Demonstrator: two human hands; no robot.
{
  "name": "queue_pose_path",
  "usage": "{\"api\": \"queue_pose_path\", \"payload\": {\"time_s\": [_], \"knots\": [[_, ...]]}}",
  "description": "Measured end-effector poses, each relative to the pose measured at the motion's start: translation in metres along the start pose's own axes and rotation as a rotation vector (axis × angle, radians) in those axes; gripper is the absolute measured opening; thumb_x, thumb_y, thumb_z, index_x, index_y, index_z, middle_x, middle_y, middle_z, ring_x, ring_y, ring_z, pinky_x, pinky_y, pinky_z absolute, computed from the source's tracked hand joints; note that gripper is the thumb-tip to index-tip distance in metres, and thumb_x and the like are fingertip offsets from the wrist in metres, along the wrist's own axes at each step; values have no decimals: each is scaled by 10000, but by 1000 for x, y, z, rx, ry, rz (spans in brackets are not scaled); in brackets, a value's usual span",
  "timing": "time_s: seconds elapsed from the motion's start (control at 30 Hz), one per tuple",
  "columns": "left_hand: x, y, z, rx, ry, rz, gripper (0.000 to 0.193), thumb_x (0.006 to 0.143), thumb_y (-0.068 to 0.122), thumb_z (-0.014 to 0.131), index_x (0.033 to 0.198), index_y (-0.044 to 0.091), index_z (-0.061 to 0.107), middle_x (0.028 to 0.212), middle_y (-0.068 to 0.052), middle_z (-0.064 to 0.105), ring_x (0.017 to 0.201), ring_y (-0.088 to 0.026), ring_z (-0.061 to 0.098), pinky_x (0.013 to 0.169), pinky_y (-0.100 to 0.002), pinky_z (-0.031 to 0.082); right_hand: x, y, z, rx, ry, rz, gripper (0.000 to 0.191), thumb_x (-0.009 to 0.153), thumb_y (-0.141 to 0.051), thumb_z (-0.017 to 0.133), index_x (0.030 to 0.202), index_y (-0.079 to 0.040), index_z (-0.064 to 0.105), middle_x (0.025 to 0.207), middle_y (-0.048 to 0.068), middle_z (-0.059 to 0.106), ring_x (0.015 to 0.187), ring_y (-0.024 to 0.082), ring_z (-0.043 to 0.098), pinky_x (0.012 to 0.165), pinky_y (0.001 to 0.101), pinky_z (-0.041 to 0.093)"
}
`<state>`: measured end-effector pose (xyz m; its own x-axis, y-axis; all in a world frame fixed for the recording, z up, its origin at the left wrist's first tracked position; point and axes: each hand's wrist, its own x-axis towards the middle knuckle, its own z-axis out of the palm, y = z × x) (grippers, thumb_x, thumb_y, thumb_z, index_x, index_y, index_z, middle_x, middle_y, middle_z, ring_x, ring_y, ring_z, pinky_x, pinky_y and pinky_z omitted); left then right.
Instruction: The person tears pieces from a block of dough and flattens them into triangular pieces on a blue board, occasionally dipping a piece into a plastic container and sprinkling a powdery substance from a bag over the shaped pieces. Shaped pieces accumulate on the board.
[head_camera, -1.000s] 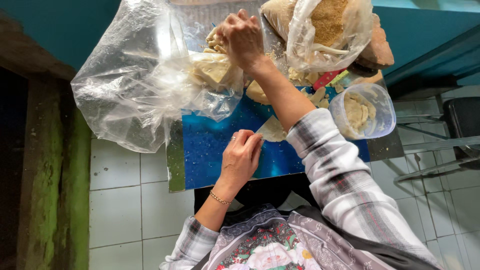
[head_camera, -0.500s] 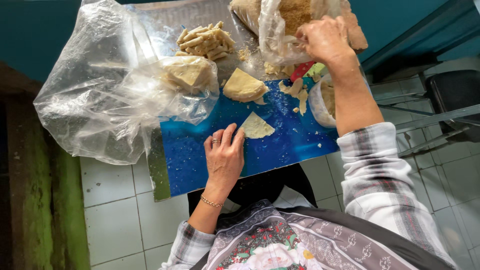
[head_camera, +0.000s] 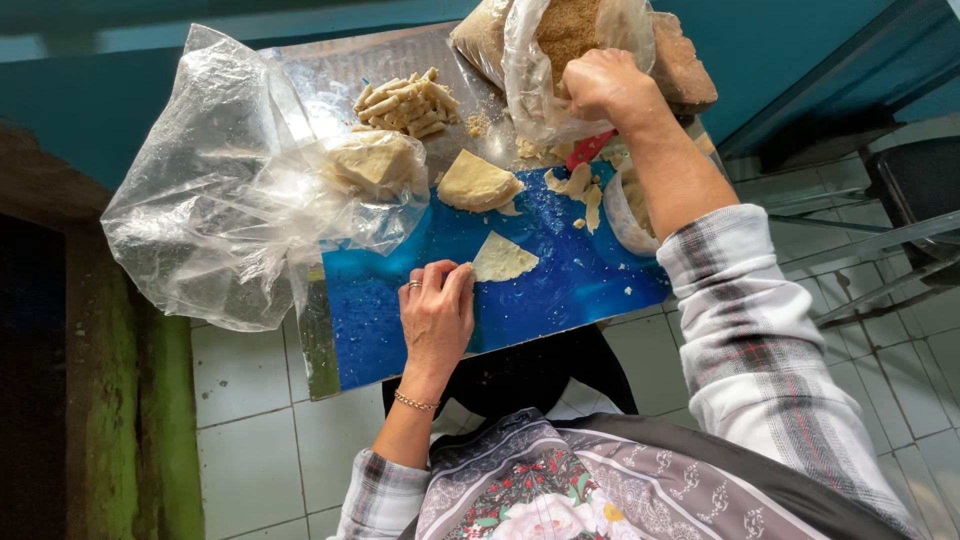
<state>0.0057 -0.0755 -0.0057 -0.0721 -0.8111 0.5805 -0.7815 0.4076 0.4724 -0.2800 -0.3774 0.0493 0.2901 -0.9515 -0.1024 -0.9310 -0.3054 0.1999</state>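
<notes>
My left hand (head_camera: 436, 312) lies flat on the blue board (head_camera: 560, 285), its fingertips touching the edge of a thin triangular piece of pale dough (head_camera: 501, 258). My right hand (head_camera: 603, 86) is closed at the far side of the board, against the clear bag of brown crumbs (head_camera: 565, 45); whether it holds anything is hidden. A thicker wedge of dough (head_camera: 477, 183) lies just beyond the triangle. Rolled dough sticks (head_camera: 406, 103) are piled at the back on a metal sheet (head_camera: 320, 80).
A large crumpled clear plastic bag (head_camera: 215, 200) with a lump of dough (head_camera: 375, 163) inside covers the left of the board. A red handle (head_camera: 587, 150) and a plastic container (head_camera: 628, 200) sit under my right forearm. White floor tiles (head_camera: 250, 440) lie below.
My right hand moved from the dough pile at centre to the crumb bag at the far right. My left hand stays on the board beside the triangular piece.
</notes>
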Motion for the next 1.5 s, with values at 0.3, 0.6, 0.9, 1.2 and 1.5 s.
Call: {"api": "queue_pose_path", "payload": {"time_s": [0.3, 0.6, 0.9, 1.2, 1.5], "knots": [[1, -2, 1, -22, -3, -4, 118, 909, 111, 733, 1026, 107, 712, 1010, -36, 649, 915, -260, 605, 774, -395, 450, 19, 15, -3, 584, 256, 160, 176, 1035, -256, 650, 1097, -142, 769, 852, 71, 767, 820, 162, 745, 871, 365, 564], [-1, -3, 2, -35, -12, 2, 148, 903, 94, 741, 1048, 105, 712, 1005, -30, 653, 915, -250, 611, 771, -386, 460, 21, -16, 9, 277, 54, 241, 136, 909, -82, 700, 1024, -120, 762, 1043, 115, 745, 1008, 248, 674, 987, 521, 401], [0, -1, -1, -22, -10, 7, 140, 905, 98, 739, 1044, 108, 721, 995, -32, 655, 910, -252, 614, 755, -386, 460, 21, 14, 28, 545, 437, 278, 158, 923, -90, 681, 964, -173, 810, 978, 70, 783, 886, 206, 732, 861, 384, 554], [0, -3, 1, -100, 3, 7, 126, 900, 91, 746, 1024, 110, 733, 982, -38, 673, 903, -269, 627, 764, -395, 473, -34, 41, 22, 687, 697, 197, 159, 909, -123, 676, 1004, -133, 803, 853, 86, 773, 803, 231, 758, 739, 377, 578], [-4, -4, 2, -84, 15, -2, 130, 899, 92, 751, 1026, 118, 741, 977, -34, 677, 904, -270, 630, 766, -397, 473, -34, 41, 31, 729, 765, 222, 148, 909, -95, 666, 983, -114, 792, 840, 79, 777, 758, 194, 756, 717, 348, 590]]}}
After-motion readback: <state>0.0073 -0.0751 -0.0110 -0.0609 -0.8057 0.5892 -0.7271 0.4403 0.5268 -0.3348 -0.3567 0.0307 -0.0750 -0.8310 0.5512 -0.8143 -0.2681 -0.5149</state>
